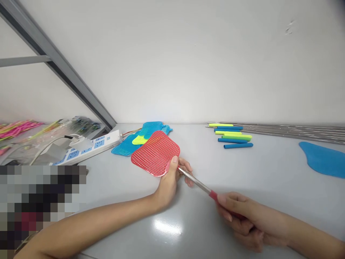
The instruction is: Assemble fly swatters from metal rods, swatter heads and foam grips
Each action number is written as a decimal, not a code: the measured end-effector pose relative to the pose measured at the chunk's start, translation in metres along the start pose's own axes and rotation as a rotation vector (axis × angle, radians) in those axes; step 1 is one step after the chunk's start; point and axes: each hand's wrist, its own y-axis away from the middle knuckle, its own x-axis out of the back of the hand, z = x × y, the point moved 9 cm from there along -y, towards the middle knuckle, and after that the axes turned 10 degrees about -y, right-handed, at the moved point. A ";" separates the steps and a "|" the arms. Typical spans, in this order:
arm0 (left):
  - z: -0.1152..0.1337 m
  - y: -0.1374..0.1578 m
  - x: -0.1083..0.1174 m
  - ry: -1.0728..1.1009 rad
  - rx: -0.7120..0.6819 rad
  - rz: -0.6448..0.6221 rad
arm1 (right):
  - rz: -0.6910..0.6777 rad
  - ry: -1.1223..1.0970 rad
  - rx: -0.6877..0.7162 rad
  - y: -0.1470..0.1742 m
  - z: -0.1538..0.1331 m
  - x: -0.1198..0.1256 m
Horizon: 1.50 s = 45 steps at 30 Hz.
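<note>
A red fly swatter [157,151] with a perforated head and a metal rod is held above the table between both hands. My left hand [172,176] grips it at the neck, thumb on the base of the head. My right hand [241,216] is wrapped around the red handle, most of which is hidden in the palm. Behind the red head lie loose swatter heads: blue ones [152,128] and a yellow one [138,140].
Blue and yellow handle tubes [238,146] lie at the back right beside long metal rods [283,130]. A blue curved piece [325,160] rests at the right. A white power strip [93,146] with a plug, and bagged coloured items [54,131], are on the left. A grey wall [194,72] stands behind.
</note>
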 end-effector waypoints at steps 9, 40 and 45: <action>-0.009 -0.006 0.002 0.014 0.088 0.000 | 0.004 -0.079 -0.071 0.001 0.000 0.004; -0.012 -0.014 -0.002 0.109 0.086 -0.021 | 0.007 -0.097 -0.144 0.004 0.001 0.002; -0.013 -0.014 -0.002 0.103 0.097 -0.025 | -0.005 -0.101 -0.148 0.004 0.000 0.000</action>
